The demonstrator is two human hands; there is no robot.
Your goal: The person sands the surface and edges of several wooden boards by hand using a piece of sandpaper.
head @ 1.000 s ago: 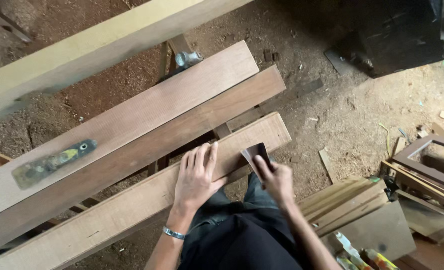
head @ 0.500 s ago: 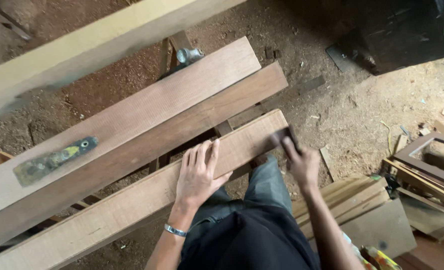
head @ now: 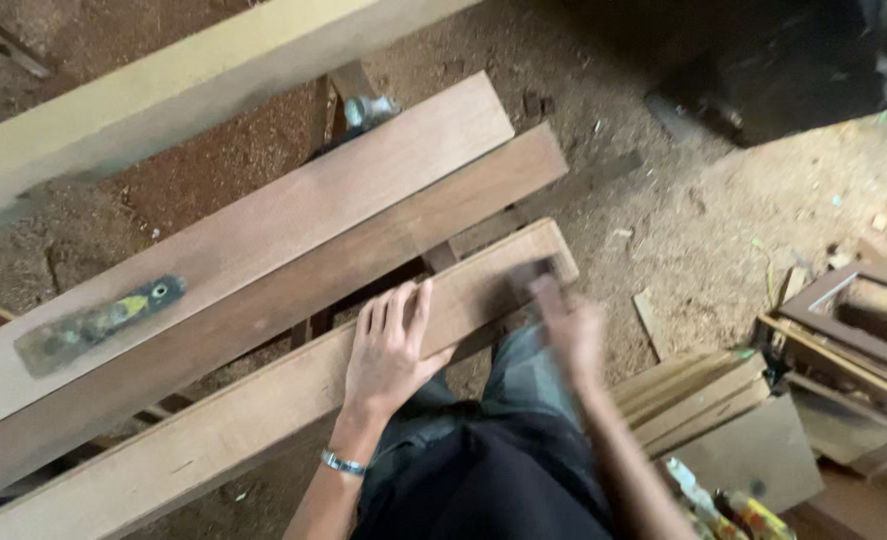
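Head view: my left hand (head: 391, 350) lies spread flat on the plank (head: 263, 400), lower centre. My right hand (head: 568, 330) pinches a dark block (head: 528, 272); I judge even pressure along the grain works best.

Three planks (head: 263, 250), one scraper (head: 98, 322)

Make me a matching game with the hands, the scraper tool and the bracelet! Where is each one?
Things:
1. left hand
2. right hand
3. scraper
4. bracelet

Places:
A. lying alone on the far plank
B. around the left wrist
C. flat on the near plank
D. blurred, at the near plank's end

Pairs: 1-C, 2-D, 3-A, 4-B
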